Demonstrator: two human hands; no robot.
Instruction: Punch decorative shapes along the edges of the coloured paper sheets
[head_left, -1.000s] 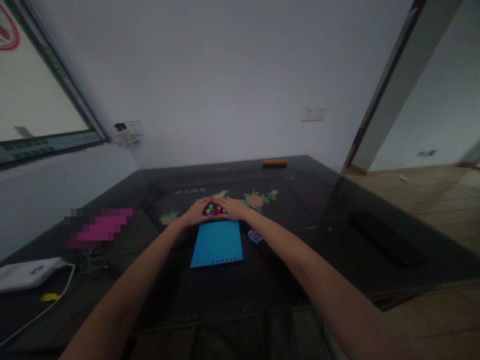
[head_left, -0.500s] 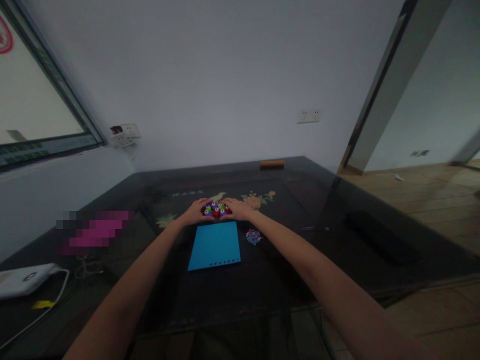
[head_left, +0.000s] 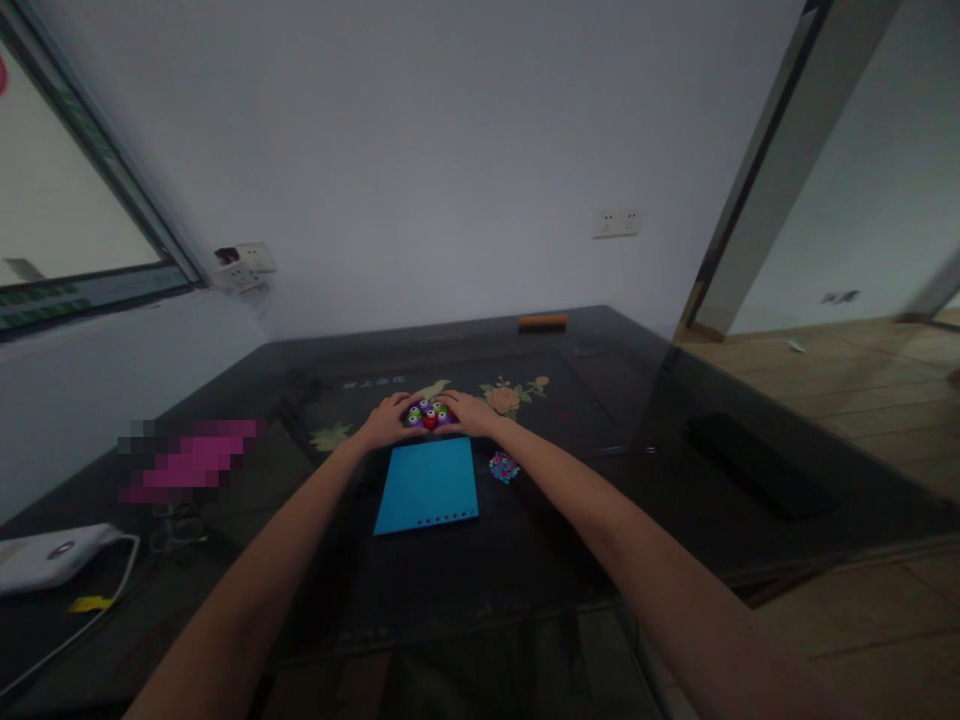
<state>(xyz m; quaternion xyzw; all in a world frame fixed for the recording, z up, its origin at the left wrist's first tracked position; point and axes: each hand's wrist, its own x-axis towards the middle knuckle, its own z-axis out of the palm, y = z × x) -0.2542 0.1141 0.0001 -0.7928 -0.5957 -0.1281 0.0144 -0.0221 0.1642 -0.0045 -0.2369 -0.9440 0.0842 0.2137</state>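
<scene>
A tight cluster of small round balls (head_left: 429, 414) in red, green and purple, each with a white eye-like spot, lies on the dark table. My left hand (head_left: 386, 420) curves round the cluster's left side, and my right hand (head_left: 467, 414) curves round its right side. Both hands press against the balls, with fingertips nearly meeting behind them; some balls are hidden by the fingers. Just in front of the hands lies a blue sheet (head_left: 427, 485) with a row of punched holes along its near edge. A pile of tiny blue, pink and red pieces (head_left: 503, 467) sits beside my right forearm.
The dark glossy table (head_left: 525, 570) bears a printed flower pattern. An orange-brown block (head_left: 542, 321) lies near the back edge. At right is a long black object (head_left: 757, 465); at left, a blurred-out magenta item (head_left: 196, 462) and a white device (head_left: 56, 558) with a cable.
The view has shifted slightly. My hands still cup the cluster of balls and have drawn a little closer together; the blue sheet and the small pile stay where they were.
</scene>
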